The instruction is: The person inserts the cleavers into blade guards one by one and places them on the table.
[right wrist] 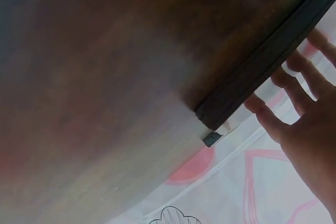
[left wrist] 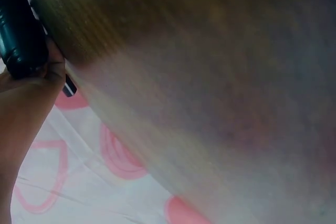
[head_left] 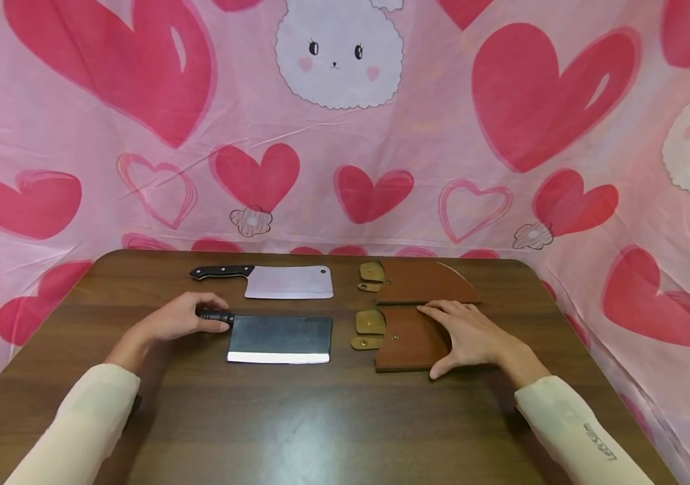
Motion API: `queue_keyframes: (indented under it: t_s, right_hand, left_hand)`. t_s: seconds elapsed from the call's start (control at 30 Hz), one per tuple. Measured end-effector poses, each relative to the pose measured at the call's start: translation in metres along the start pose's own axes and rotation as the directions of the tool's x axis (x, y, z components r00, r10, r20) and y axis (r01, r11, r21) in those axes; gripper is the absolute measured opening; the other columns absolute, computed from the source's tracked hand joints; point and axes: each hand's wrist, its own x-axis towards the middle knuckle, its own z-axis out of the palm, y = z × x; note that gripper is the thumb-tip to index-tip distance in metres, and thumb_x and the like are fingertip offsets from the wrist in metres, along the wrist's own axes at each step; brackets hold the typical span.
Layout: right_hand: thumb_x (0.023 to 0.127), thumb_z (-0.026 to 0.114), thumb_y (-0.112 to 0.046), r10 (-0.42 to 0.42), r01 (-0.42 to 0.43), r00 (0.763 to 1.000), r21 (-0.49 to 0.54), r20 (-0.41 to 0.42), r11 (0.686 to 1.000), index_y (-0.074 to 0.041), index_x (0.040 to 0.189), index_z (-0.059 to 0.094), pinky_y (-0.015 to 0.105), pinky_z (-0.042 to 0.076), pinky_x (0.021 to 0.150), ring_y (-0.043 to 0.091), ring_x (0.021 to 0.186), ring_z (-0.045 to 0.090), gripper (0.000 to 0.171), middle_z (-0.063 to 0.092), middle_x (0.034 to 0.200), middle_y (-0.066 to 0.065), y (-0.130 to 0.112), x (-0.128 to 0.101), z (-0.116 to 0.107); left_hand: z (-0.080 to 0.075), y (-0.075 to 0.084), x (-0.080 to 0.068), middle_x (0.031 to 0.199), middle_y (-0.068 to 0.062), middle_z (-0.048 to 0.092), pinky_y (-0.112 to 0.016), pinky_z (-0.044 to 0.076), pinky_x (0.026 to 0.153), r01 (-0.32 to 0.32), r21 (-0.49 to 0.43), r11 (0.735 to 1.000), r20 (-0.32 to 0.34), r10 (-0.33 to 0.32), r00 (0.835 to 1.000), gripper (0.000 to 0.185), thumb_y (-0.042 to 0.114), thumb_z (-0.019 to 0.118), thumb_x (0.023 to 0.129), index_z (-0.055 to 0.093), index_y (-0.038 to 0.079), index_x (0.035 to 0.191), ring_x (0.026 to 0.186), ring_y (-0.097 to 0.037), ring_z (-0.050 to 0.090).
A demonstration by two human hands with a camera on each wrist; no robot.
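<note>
My left hand [head_left: 180, 318] holds the black handle of a dark-bladed cleaver [head_left: 280, 334], thumb on the near side and fingers on the far side. The cleaver lies flat with its bright edge toward me. In the left wrist view the ridged handle [left wrist: 22, 30] shows large beside the fingers. To the right, my right hand [head_left: 470, 333] spreads over a brown leather cleaver sheath [head_left: 406, 337], fingertips at its far edge and thumb at its near edge. Its tan strap and flap lie unfastened on the left. The right wrist view shows the sheath's dark edge [right wrist: 268, 56] against the fingertips.
Behind lies a second cleaver [head_left: 289, 281] with a pale blade and black riveted handle. A second brown sheath [head_left: 423, 281] with a rounded end sits right of it. Pink heart-printed cloth [head_left: 314, 148] surrounds the brown wooden table [head_left: 296, 424].
</note>
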Motion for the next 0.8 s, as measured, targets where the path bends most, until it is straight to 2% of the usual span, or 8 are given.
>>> queue_keyframes:
  t_s: [0.13, 0.37, 0.57, 0.8]
  right_hand:
    - [0.044, 0.066, -0.084, 0.008, -0.008, 1.000, 0.000, 0.023, 1.000, -0.024, 0.145, 0.034, 0.063, 0.027, 0.102, 0.030, 0.133, 0.034, 0.122, 0.038, 0.145, 0.005, -0.0004, 0.0000, -0.0006]
    - [0.045, 0.068, -0.083, 0.004, -0.004, 0.999, -0.009, 0.035, 1.000, -0.024, 0.145, 0.033, 0.062, 0.027, 0.103, 0.031, 0.134, 0.033, 0.122, 0.037, 0.146, 0.005, -0.0007, -0.0006, 0.0009]
    - [0.049, 0.068, -0.081, -0.010, 0.010, 1.000, -0.017, 0.007, 1.000, -0.024, 0.144, 0.035, 0.061, 0.028, 0.102, 0.029, 0.132, 0.036, 0.116, 0.040, 0.142, 0.002, 0.0001, 0.0007, 0.0043]
    - [0.051, 0.068, -0.080, -0.005, 0.005, 1.000, -0.018, -0.020, 1.000, -0.023, 0.143, 0.037, 0.059, 0.030, 0.102, 0.029, 0.130, 0.038, 0.112, 0.042, 0.141, 0.003, -0.0008, 0.0016, 0.0033]
  left_hand:
    - [0.0020, -0.0026, 0.0014, 0.093, -0.002, 0.065, -0.033, 0.041, 0.079, -0.015, 0.001, 1.000, -0.017, 0.015, 1.000, 0.035, 0.035, 0.074, 0.077, 0.067, 0.014, 0.104, 0.087, -0.020, 0.053]
    - [0.0021, -0.0030, 0.0000, 0.093, 0.001, 0.067, -0.035, 0.041, 0.082, -0.026, 0.034, 0.999, -0.026, 0.027, 0.999, 0.034, 0.038, 0.073, 0.078, 0.068, 0.015, 0.103, 0.087, -0.018, 0.054]
    - [0.0026, -0.0033, -0.0008, 0.092, 0.002, 0.066, -0.032, 0.042, 0.081, -0.008, 0.037, 0.999, -0.027, 0.009, 1.000, 0.033, 0.039, 0.073, 0.078, 0.068, 0.017, 0.102, 0.086, -0.016, 0.054]
    - [0.0001, -0.0015, -0.0018, 0.091, 0.003, 0.068, -0.025, 0.043, 0.076, -0.054, -0.001, 0.999, -0.057, 0.054, 0.997, 0.029, 0.037, 0.073, 0.078, 0.069, 0.019, 0.100, 0.084, -0.014, 0.055]
